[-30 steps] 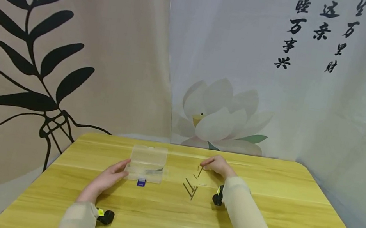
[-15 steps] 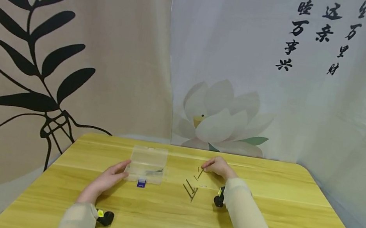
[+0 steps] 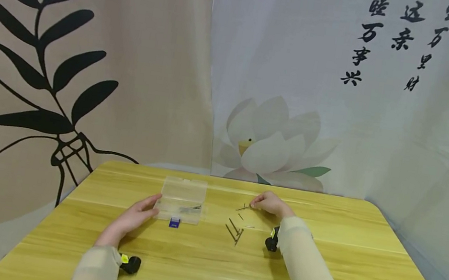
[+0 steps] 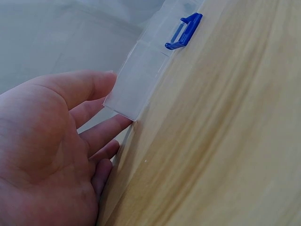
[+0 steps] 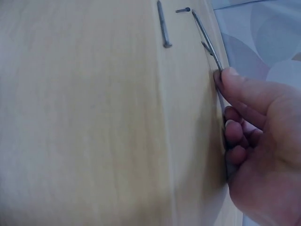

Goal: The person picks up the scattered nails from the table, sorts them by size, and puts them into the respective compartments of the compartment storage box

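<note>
In the head view my right hand (image 3: 271, 203) is at the far side of the table, pinching a long thin nail (image 5: 207, 40) by one end between thumb and forefinger. The nail's other end points left, low over the table. Beside it lie a short nail (image 5: 183, 10) and a longer nail (image 5: 164, 26) with its head showing. My left hand (image 3: 137, 214) holds the left end of a clear plastic box (image 4: 141, 80), thumb at its top edge and fingertips against its end. The box's lid (image 3: 184, 189) is open, tilted back, and thin metal pieces (image 3: 191, 209) lie inside.
Several loose nails (image 3: 233, 231) lie mid-table, right of the box. A pale thin piece (image 3: 249, 226) lies just behind them. A blue latch (image 3: 175, 222) hangs at the box's front. A printed cloth (image 3: 273, 133) hangs behind the wooden table (image 3: 196, 271).
The nail in my right hand has swung from steep to nearly level, its free end moving left. The right hand has shifted slightly right; the left hand stays at the box.
</note>
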A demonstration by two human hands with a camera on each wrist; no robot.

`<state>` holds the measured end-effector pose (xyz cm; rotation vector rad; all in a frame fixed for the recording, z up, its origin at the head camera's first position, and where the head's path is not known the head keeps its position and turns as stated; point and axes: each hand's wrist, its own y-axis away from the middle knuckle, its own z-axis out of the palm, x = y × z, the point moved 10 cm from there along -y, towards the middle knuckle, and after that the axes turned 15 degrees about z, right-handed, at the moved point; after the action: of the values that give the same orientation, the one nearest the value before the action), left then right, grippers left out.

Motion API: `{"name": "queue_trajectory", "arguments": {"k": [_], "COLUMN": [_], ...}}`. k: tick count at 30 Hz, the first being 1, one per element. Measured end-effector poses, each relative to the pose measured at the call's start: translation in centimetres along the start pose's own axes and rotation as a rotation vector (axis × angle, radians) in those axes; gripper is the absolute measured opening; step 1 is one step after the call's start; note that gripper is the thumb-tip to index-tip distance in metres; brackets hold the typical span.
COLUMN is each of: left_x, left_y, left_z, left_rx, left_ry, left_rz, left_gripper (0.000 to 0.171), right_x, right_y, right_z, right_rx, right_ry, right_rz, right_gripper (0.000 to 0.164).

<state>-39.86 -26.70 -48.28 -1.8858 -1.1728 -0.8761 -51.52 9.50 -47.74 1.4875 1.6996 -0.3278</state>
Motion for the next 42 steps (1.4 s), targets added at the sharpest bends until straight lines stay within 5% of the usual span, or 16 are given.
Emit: {"name": "queue_trajectory", "arguments": {"k": [10,20,27,34,42], "left_x": [0.0,0.1,-0.1,-0.1,0.1], "left_y": [-0.1,0.0,0.0,-0.1,-0.1], "left_z": [-0.1,0.1,0.0,0.0,0.2], "left_rx": [0.004,0.002,0.002,0.009,0.005], "left_ry": [-0.02,-0.011,-0.006,0.005,0.005], "left_rz": [-0.008,-0.013,-0.009,-0.008,0.002], "left_gripper": [0.056,0.057,0.057,0.057,0.057], "right_x": [-0.5,-0.7,-0.9,-0.8,0.8], "right_y": [0.4,0.5,0.4,0.4,0.7], "right_z": [-0.1,-0.1,0.0,-0.4,-2.0], "right_rx": [-0.06,-0.106,-0.093,-0.049,-0.011], "right_ry": [0.026,0.219,0.255,0.182,-0.106], "right_rz": [-0.088,-0.048,-0.039,-0.04,0.013], "right_gripper": [0.017,0.013,0.012,0.009,0.022]}}
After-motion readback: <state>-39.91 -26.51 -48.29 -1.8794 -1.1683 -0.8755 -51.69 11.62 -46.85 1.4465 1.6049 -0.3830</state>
